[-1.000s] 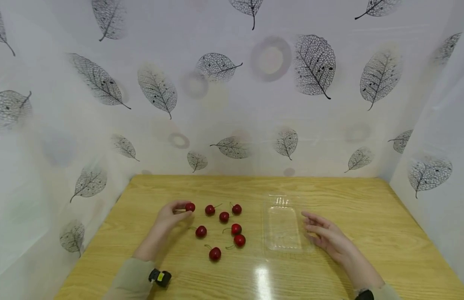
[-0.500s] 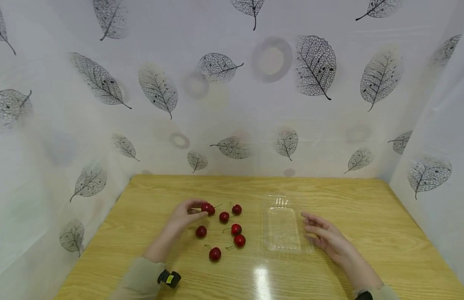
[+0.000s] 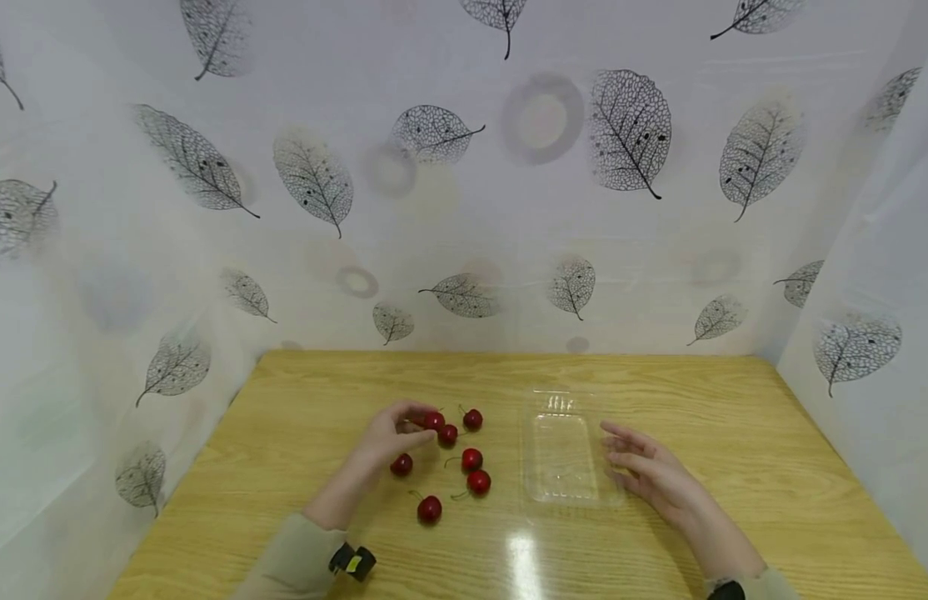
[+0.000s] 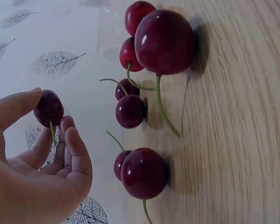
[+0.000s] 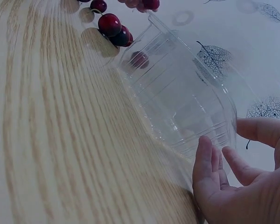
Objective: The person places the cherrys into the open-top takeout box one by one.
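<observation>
The left hand (image 3: 389, 433) pinches one cherry (image 4: 49, 108) between thumb and fingertips, the other fingers (image 4: 77, 154) loosely curled below it, its stem hanging down between them; in the head view that held cherry sits at centre frame, just above the loose ones. The right hand (image 3: 651, 475) lies relaxed with fingers (image 5: 205, 163) nearly straight and spread a little, holding nothing; its fingertips are just beside the right wall of the tray, and contact cannot be told from either view

No readable writing or brand shows on anything

The table (image 3: 734, 433) fills the lower half of the head view, pale wood grain with a glare spot near bottom centre. The backdrop (image 3: 629, 133), white with grey leaf prints, takes up the upper half and both sides. The tray (image 3: 561, 492), clear plastic and empty, sits right of centre, between the cherries and the right hand. The loose cherries (image 3: 471, 459), dark red with green stems, lie scattered left of the tray near the left hand. A small black and yellow device (image 3: 351, 562) is on the left wrist, at bottom left of centre
</observation>
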`<state>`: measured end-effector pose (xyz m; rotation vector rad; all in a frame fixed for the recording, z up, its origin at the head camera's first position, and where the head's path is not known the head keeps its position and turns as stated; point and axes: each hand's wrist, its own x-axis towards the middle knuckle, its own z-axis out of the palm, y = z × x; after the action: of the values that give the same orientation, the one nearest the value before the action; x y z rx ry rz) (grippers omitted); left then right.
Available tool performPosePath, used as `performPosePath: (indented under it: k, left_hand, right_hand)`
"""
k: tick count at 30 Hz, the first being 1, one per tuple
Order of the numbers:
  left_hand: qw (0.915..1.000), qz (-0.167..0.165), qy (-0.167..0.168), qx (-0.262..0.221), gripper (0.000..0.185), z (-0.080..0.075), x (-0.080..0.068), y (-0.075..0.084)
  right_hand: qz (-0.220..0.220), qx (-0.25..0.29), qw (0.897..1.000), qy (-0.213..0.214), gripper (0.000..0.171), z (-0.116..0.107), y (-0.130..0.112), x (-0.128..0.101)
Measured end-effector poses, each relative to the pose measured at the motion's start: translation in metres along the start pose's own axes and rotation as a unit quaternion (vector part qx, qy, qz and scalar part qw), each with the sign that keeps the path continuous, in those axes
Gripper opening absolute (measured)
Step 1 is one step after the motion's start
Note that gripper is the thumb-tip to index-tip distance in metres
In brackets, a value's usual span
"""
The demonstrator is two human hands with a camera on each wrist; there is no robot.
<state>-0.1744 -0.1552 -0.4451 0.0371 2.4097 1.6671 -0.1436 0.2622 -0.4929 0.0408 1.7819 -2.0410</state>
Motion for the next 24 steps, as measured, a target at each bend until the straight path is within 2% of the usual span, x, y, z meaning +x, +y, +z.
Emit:
performPosePath:
  k: [5, 11, 15, 24]
  left_hand:
    - [0.9992, 0.015, -0.031, -0.022, 0.039, 0.008, 0.000, 0.003]
    - [0.9947, 0.028, -0.077, -0.062, 0.040, 0.028, 0.003, 0.010]
    - [0.9947, 0.030, -0.087, -0.046, 0.038, 0.042, 0.005, 0.015]
    - [0.9916, 0.032, -0.112, -0.057, 0.039, 0.066, 0.010, 0.025]
  right_hand:
    - [-0.006, -0.004, 1.000, -0.002, 0.043, 0.001, 0.000, -0.001]
    - [-0.014, -0.008, 1.000, -0.010, 0.043, 0.000, 0.002, -0.001]
    - [-0.016, -0.005, 1.000, -0.013, 0.044, 0.000, 0.003, -0.001]
    - [-0.019, -0.005, 1.000, -0.007, 0.046, 0.003, 0.005, -0.001]
